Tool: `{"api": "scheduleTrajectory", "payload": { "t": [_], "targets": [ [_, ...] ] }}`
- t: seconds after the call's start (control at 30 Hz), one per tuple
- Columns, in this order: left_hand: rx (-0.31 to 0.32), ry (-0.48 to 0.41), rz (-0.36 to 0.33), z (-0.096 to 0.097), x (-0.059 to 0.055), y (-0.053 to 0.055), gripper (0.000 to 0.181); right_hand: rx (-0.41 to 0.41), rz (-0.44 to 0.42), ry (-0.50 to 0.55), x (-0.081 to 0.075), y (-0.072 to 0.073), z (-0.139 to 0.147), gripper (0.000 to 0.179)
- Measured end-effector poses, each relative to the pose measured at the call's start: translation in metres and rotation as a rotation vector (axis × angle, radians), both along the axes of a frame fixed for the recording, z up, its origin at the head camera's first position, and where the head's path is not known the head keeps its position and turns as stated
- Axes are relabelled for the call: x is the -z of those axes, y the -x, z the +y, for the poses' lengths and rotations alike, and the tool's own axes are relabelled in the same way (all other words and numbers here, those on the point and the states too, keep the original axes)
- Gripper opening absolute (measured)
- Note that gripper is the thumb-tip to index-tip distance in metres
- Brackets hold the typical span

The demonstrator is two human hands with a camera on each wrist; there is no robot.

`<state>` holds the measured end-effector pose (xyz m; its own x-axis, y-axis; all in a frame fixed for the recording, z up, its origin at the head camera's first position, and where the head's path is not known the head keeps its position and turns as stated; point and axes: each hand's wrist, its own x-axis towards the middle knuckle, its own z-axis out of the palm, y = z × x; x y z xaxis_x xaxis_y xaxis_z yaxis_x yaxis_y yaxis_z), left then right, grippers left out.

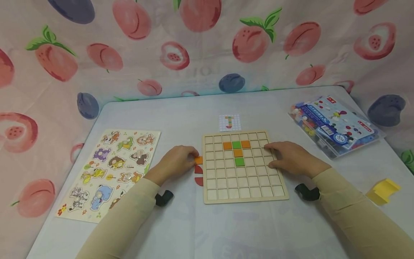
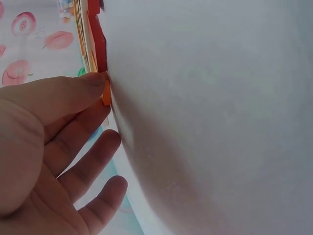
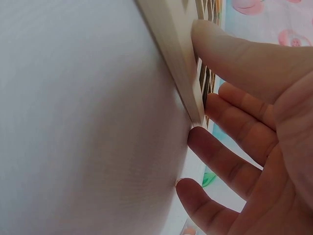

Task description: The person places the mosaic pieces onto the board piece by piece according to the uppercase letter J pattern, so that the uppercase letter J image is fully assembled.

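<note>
At the left edge of the wooden grid board, my left hand pinches an orange square tile between thumb and index finger; the left wrist view shows the tile edge-on. Two red rounded tiles lie just below it on the table. My right hand touches the board's right side with loosely spread fingers, and the right wrist view shows the thumb on the wooden rim. Orange and green square tiles form a T shape on the grid.
A small pattern card lies behind the board. To the left is an animal puzzle board. A clear plastic case of coloured pieces sits at the back right, with a yellow block nearer the right edge.
</note>
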<state>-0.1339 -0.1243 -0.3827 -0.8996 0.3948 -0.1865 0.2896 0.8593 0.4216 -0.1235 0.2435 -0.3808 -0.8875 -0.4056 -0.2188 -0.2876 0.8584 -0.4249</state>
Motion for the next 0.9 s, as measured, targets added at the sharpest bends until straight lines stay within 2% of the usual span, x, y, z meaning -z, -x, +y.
{"api": "scheduleTrajectory", "payload": {
  "t": [0.27,0.53,0.9],
  "targets": [
    [-0.008,0.013,0.001,0.000,0.000,0.000,0.023,0.006,-0.003,0.001,-0.001,-0.001,-0.001,0.062],
    [-0.021,0.018,0.020,0.002,-0.009,-0.001,0.023,0.003,0.003,0.001,-0.002,0.000,-0.001,0.062],
    [0.003,0.002,0.017,0.007,-0.012,0.000,0.020,0.004,0.000,-0.003,-0.001,0.000,0.000,0.062]
  ]
}}
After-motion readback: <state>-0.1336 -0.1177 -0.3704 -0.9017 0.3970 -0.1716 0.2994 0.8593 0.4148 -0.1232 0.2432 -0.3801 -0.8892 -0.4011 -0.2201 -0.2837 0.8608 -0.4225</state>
